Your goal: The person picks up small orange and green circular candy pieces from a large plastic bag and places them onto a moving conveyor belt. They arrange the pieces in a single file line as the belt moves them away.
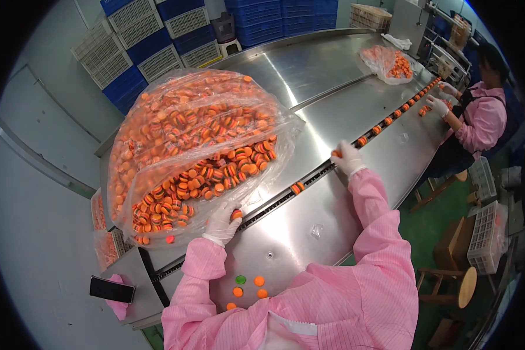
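Note:
My gloved left hand (220, 226) is at the near edge of the open bag, beside the conveyor channel (274, 205), and its fingers hold a burger-shaped candy (237, 214) with orange and dark layers. Farther along the channel, my gloved right hand (350, 158) has its fingers closed on another candy (336, 153), partly hidden by the glove. Between my hands, a single striped candy (297, 188) sits in the channel. Past my right hand, a spaced row of candies (389, 121) runs toward the far right. The big clear plastic bag (198, 108) is heaped with loose candies (216, 175).
A person (484, 111) in pink works at the channel's far end, near a machine (449, 52). A smaller candy bag (391, 64) lies across the table. Loose orange and green pieces (259, 280) lie close to my body. A phone (112, 289) rests at left; stacked crates (140, 35) stand behind.

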### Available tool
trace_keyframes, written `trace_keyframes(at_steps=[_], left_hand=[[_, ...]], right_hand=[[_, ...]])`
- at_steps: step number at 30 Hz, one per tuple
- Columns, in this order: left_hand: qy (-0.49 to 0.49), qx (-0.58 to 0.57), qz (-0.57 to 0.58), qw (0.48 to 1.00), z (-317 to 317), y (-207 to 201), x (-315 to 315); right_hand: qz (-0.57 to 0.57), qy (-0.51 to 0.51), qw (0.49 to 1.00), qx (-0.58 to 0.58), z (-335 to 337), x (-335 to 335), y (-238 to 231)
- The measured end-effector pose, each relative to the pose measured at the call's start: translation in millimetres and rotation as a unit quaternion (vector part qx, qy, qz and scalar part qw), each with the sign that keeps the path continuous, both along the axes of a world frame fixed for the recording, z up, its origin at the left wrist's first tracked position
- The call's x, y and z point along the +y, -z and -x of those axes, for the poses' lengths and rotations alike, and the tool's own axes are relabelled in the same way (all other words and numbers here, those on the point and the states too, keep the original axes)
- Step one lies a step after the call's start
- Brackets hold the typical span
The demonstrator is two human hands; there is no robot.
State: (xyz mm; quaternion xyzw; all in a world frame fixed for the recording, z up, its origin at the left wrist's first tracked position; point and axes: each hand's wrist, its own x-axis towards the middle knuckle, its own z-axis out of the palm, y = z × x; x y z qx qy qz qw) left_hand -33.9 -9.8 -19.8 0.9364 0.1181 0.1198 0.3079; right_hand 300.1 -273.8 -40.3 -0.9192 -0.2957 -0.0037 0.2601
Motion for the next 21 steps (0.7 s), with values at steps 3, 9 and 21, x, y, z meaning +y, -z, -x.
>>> trace_keyframes(at_steps=[3, 9, 21], left_hand=[[0.009, -0.015, 0.128, 0.992, 13, 9, -1], [-0.053, 0.063, 0.524, 0.848, 57, -7, -15], [0.058, -0.012, 0.557, 0.828, 47, -25, -96]], right_hand=[[0.128, -0.024, 0.991, 0.012, 11, -2, 1], [-0.009, -0.336, 0.939, -0.069, 103, -11, -40], [-0.189, -0.212, 0.953, 0.110, 235, 17, 5]])
